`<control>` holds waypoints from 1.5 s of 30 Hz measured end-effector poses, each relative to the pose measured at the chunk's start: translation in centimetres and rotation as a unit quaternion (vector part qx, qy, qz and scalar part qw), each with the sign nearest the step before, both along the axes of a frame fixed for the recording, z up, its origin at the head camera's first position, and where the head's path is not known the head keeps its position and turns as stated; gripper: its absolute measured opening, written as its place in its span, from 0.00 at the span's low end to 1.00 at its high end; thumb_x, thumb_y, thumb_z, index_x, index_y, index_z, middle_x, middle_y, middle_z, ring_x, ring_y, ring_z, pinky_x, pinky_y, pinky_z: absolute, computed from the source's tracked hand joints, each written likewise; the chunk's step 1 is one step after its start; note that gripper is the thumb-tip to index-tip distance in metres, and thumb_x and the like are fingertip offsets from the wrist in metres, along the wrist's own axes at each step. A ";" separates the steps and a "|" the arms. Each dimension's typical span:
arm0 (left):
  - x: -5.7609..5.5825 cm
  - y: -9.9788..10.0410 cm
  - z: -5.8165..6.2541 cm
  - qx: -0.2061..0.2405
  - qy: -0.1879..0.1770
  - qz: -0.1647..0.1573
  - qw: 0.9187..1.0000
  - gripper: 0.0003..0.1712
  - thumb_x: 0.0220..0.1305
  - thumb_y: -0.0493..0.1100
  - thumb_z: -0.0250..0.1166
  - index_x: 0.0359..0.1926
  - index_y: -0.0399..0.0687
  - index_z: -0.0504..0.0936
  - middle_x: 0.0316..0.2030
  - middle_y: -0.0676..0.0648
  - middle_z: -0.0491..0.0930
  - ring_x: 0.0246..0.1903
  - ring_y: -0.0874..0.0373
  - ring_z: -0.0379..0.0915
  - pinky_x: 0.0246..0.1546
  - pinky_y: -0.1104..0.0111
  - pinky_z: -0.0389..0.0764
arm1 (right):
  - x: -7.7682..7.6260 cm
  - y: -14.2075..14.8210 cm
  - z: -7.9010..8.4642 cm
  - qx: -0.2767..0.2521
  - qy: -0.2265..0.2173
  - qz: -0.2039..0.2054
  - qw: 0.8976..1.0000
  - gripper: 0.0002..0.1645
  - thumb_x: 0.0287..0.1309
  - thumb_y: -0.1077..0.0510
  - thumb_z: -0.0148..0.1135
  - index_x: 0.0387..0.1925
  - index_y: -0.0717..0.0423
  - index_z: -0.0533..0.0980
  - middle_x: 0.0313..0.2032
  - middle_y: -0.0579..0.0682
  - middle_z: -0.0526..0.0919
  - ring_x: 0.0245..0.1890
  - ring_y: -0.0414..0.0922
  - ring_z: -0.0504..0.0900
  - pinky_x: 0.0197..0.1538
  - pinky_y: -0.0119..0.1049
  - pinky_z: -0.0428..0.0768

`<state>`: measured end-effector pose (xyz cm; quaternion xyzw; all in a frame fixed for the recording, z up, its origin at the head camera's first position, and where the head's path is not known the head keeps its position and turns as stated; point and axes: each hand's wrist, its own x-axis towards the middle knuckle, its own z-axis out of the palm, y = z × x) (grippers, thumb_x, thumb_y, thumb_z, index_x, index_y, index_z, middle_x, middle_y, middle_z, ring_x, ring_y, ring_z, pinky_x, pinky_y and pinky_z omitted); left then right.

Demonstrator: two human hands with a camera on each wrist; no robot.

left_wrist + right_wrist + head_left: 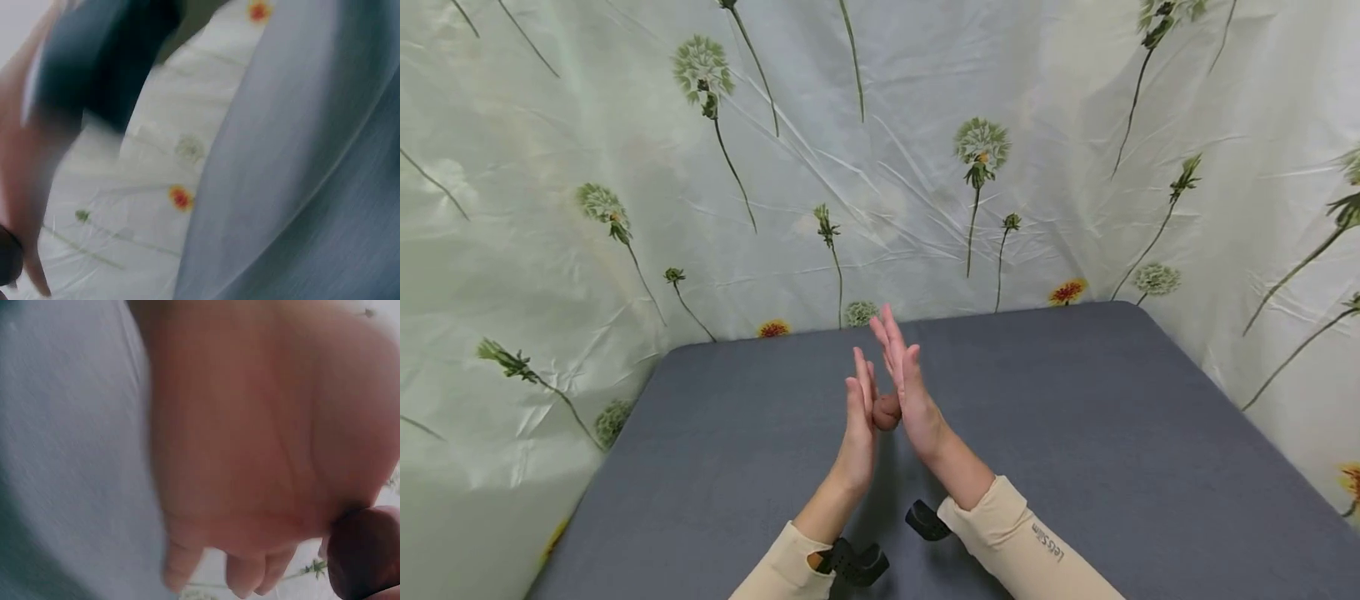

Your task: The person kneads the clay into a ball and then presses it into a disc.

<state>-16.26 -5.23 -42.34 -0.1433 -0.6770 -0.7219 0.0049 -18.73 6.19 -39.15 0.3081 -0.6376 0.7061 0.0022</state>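
Note:
A small brown lump, like clay or dough (887,412), is pressed between my two palms above the table. It is roundish, with a crease on its surface. My left hand (859,429) stands upright on its left side, fingers straight and pointing up. On the other side my right hand (917,408) leans against it, its fingers also extended. In the right wrist view the right palm (244,431) fills the middle, and the brown lump (365,553) shows dark at the lower right. Blur in the left wrist view leaves little detail of the hands.
Beneath the hands lies a grey cloth-covered table (737,433). A pale curtain (895,183) printed with dandelions hangs behind it and along both sides. Black wrist cameras (861,565) jut out below the cream sleeves (1022,542).

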 end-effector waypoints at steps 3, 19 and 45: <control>1.0 0.4 0.1 0.010 0.001 -0.022 1.000 0.50 0.75 0.80 0.14 0.85 0.62 0.18 0.87 0.41 0.27 0.86 0.48 0.14 0.80 0.31 0.27 | -0.9 0.3 0.0 0.005 -0.010 0.011 1.000 0.61 0.65 0.10 0.15 0.88 0.37 0.30 0.88 0.51 0.43 0.89 0.53 0.37 0.85 0.67 0.38; -1.4 -0.8 1.2 0.004 0.016 0.075 0.997 0.53 0.71 0.85 0.17 0.86 0.68 0.24 0.88 0.51 0.26 0.87 0.49 0.20 0.81 0.33 0.26 | 1.8 -0.7 0.0 0.012 0.026 0.059 0.998 0.60 0.68 0.12 0.14 0.87 0.41 0.24 0.88 0.51 0.34 0.88 0.53 0.29 0.81 0.73 0.32; -1.3 -0.4 1.8 0.004 0.003 0.057 0.998 0.54 0.69 0.87 0.18 0.86 0.71 0.22 0.88 0.48 0.29 0.42 0.49 0.77 0.38 0.65 0.77 | 1.5 -1.0 -0.2 -0.014 0.032 0.013 0.999 0.61 0.70 0.13 0.20 0.88 0.44 0.30 0.88 0.53 0.38 0.88 0.54 0.34 0.80 0.72 0.40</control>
